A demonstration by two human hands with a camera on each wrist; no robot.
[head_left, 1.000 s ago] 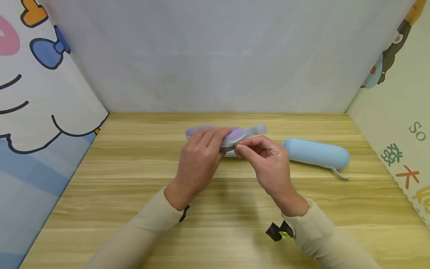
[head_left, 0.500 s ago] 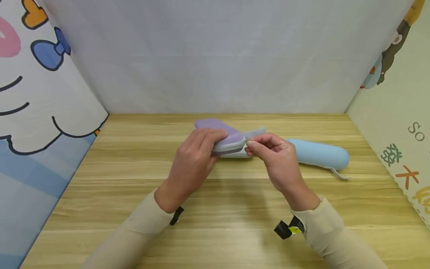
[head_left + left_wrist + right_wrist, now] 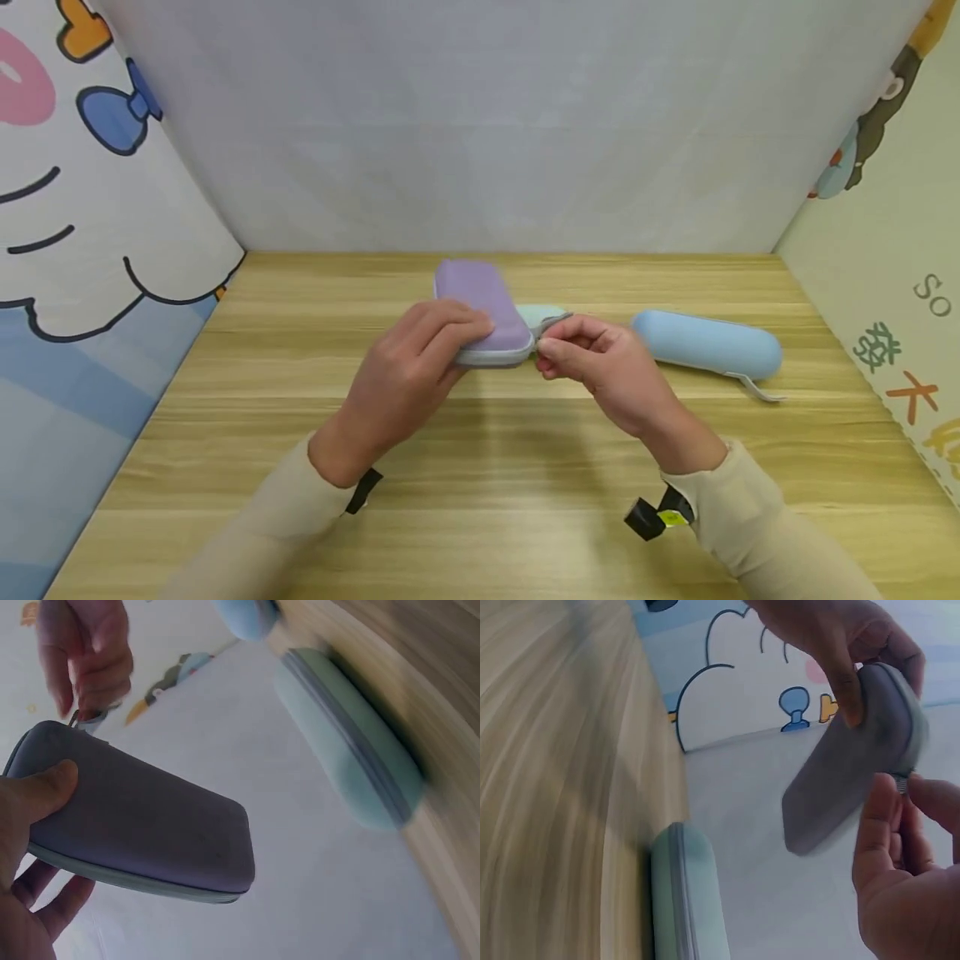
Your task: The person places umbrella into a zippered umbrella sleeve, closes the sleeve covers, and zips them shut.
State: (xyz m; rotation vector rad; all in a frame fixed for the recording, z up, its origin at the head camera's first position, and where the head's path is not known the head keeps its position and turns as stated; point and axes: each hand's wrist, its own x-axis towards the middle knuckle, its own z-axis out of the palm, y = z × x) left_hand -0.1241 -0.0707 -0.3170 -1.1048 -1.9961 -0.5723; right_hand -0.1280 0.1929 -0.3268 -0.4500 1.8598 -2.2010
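A purple zippered case [image 3: 480, 292] with a pale zipper band is held up above the table, its near end toward me. My left hand [image 3: 405, 367] grips its left side, the thumb on the underside in the left wrist view and the other fingers across the top. At the near right corner, my right hand [image 3: 622, 371] pinches the small zipper pull [image 3: 901, 783] between thumb and forefinger. A grey strap [image 3: 551, 323] sticks out beside those fingertips. The zipper looks closed along the edges that show.
Behind the purple case, a mint green case [image 3: 341, 739] with a grey band lies on the wooden table [image 3: 480, 517], partly hidden in the head view. To the right lies a light blue case [image 3: 708, 342] with a strap at its front. A white backdrop [image 3: 480, 125] rises behind.
The purple case has swung from lying crosswise to pointing away from me, its top turned up. The right hand's pinch has shifted to its near right corner, and the left wrist has moved left.
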